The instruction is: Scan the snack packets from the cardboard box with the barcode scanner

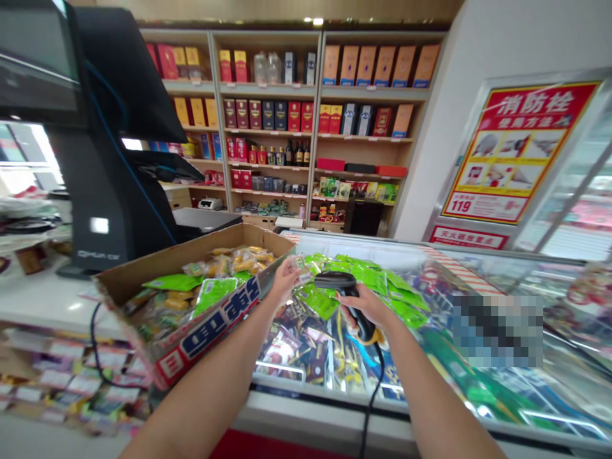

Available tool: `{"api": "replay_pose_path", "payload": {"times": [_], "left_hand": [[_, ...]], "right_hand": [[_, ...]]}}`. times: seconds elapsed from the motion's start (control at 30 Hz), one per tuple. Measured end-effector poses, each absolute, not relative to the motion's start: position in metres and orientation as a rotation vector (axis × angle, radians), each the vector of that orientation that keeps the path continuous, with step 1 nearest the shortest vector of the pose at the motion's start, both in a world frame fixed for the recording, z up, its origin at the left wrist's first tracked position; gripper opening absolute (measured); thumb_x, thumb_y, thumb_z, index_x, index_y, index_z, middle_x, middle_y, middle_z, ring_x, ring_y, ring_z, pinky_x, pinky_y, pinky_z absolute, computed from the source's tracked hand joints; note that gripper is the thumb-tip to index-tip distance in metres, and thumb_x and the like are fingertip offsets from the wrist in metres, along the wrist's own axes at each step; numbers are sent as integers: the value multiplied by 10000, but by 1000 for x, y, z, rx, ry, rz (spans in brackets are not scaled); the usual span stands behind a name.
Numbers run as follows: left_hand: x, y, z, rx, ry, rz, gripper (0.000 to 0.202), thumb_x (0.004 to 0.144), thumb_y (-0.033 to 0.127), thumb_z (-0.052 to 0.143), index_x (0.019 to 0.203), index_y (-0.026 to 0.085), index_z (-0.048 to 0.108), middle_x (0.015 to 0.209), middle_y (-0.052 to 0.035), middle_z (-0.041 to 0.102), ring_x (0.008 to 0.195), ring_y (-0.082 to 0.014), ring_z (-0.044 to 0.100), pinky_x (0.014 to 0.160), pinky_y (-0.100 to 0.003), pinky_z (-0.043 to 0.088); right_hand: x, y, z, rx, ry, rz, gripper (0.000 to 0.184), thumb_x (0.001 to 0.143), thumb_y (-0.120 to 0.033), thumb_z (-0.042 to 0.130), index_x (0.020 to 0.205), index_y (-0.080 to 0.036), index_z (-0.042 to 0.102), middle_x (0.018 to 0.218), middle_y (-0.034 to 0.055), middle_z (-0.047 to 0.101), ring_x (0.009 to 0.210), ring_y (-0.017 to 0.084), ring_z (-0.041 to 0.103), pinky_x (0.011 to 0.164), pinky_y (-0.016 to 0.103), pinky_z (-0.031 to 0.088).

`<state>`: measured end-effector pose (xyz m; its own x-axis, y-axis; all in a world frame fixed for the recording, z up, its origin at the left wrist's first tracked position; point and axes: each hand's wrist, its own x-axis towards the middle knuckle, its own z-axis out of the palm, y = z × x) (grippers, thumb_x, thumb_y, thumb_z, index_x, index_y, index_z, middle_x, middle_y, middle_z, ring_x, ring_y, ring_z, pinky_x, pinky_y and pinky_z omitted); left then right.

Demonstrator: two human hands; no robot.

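My right hand point(361, 307) is wrapped round the handle of a black barcode scanner point(337, 280), whose head points left. A cable hangs from the scanner's base. Facing the scanner, my left hand point(285, 279) pinches a small clear packet point(301, 269) above the glass counter. What is inside this packet is too small to tell. Bright green packets point(368, 277) lie spread on the glass just beyond both hands. To the left of my left hand stands an open cardboard box point(272, 239) with yellow-wrapped snacks point(239, 260) and a few green packets in it.
A black checkout terminal point(109, 185) rises at the left behind the box. The glass-topped chest point(516, 389) shows packaged goods beneath its lid. Shelves point(268, 89) of boxes and bottles line the back wall. A red and yellow sign point(521, 150) hangs at the right.
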<state>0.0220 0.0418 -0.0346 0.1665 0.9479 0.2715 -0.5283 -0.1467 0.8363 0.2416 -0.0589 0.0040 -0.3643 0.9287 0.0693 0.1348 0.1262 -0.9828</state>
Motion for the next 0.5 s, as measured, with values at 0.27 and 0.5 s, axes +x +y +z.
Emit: {"api": "replay_pose_path", "payload": {"times": [0.27,0.5], "left_hand": [[26,48,-40,1137,542,1454,639,572,333,869,1105,242,529,964,-17,653,912,-236,699,843,-471,573],[27,32,-25,1200,543,1428,618,581,296,851,1107,235,531,1024,-30,647,917,-208,683,806,-367,577]], "right_hand": [[241,-57,1,-1048,-1642,1312,310,703,-435,711,735,-175,544,472,-35,560,339,114,505,354,229,424],[238,-59,1,-1066,-1656,1281,301,721,-442,699,697,-181,551,493,-28,565,358,121,526,366,230,425]]}}
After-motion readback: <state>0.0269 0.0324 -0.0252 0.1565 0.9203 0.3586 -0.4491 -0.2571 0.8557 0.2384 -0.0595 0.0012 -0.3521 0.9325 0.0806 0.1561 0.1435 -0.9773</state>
